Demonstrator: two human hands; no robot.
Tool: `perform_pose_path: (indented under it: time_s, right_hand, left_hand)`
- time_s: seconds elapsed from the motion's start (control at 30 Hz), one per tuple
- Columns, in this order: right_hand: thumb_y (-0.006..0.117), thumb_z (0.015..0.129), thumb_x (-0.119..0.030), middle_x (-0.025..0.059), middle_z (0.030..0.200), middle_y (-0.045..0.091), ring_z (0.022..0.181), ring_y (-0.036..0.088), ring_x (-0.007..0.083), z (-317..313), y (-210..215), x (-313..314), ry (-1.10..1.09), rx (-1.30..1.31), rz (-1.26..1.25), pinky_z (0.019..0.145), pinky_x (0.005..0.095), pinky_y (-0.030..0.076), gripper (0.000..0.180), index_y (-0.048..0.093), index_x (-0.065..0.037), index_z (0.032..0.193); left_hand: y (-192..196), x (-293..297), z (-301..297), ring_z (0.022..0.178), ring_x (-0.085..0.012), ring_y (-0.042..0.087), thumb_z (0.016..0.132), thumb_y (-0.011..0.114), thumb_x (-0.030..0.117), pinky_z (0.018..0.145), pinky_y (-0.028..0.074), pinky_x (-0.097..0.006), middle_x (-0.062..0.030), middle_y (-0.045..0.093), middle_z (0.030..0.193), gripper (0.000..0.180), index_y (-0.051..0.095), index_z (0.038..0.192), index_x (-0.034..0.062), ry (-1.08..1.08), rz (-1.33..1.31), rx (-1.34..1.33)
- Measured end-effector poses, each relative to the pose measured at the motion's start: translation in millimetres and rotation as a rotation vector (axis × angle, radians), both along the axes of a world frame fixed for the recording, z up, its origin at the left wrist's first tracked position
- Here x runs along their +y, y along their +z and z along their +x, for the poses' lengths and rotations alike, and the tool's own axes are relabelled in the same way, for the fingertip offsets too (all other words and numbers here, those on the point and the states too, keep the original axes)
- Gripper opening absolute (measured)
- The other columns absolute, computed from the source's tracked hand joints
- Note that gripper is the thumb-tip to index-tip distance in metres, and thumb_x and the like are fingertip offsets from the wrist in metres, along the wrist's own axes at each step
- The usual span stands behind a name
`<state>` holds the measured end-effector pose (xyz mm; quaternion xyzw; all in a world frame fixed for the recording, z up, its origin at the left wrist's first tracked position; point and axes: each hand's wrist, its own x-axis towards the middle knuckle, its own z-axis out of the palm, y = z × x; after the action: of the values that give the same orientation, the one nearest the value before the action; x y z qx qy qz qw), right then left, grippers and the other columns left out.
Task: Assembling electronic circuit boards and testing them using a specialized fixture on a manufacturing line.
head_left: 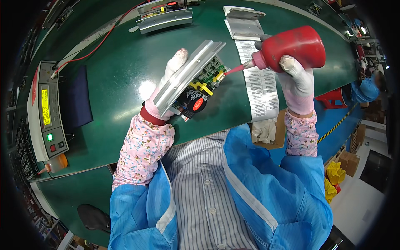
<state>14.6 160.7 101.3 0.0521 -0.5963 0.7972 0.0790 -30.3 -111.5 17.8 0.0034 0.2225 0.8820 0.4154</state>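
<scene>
My left hand (174, 66), in a white glove with bare fingertips, is closed around a circuit board in an aluminium channel (185, 81). The populated board (213, 68) faces right and carries a round black capacitor (195, 101) and yellow parts. In my right hand (299, 81), also gloved, a red squeeze bottle (296, 48) lies tilted on its side, its fingers wrapped round it. The bottle's thin pink nozzle (237, 69) points left and reaches a small connector (219, 77) at the board's edge. Whether the tip touches it I cannot tell.
A strip of white labels (260, 89) hangs over the green table's front edge, with aluminium channels (246, 27) at its far end. Another board assembly (164, 21) lies far back. A tester (48, 110) and an orange-topped bottle (57, 162) stand left. A co-worker (364, 89) sits right.
</scene>
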Motion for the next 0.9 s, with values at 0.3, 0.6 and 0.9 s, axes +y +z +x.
perform_pose_path:
  time_s: [0.3, 0.6, 0.9]
  right_hand:
    - [0.076, 0.084, 0.002, 0.0137, 0.106, 0.072, 0.095, 0.069, 0.0249, 2, 8, -3, -0.035, 0.033, 0.069, 0.091, 0.0375, 0.054, 0.038, 0.063, -0.001, 0.119]
    - [0.077, 0.083, 0.002, 0.0137, 0.105, 0.072, 0.094, 0.069, 0.0237, -3, 9, 3, -0.050, 0.076, 0.078, 0.088, 0.0346, 0.054, 0.037, 0.064, -0.001, 0.118]
    - [0.071, 0.090, -0.004, 0.0186, 0.106, 0.068, 0.102, 0.066, 0.0278, -19, -9, 31, -0.203, -0.065, 0.194, 0.094, 0.0381, 0.055, 0.033, 0.058, 0.004, 0.119]
  left_hand:
    - [-17, -8, -3, 0.085, -0.0252, 0.071, 0.098, 0.056, 0.056, 0.072, 0.058, -0.026, -0.0244, 0.070, 0.112, 0.075, 0.053, 0.137, -0.0084, -0.111, 0.041, 0.063]
    - [-6, -11, 9, 0.084, -0.0188, 0.070, 0.102, 0.056, 0.046, 0.074, 0.054, -0.026, -0.0184, 0.072, 0.109, 0.057, 0.062, 0.127, -0.0047, -0.085, -0.231, 0.096]
    - [0, -10, 12, 0.081, -0.0185, 0.068, 0.103, 0.055, 0.044, 0.073, 0.053, -0.028, -0.0172, 0.071, 0.109, 0.054, 0.062, 0.127, -0.0037, 0.004, -0.361, 0.236]
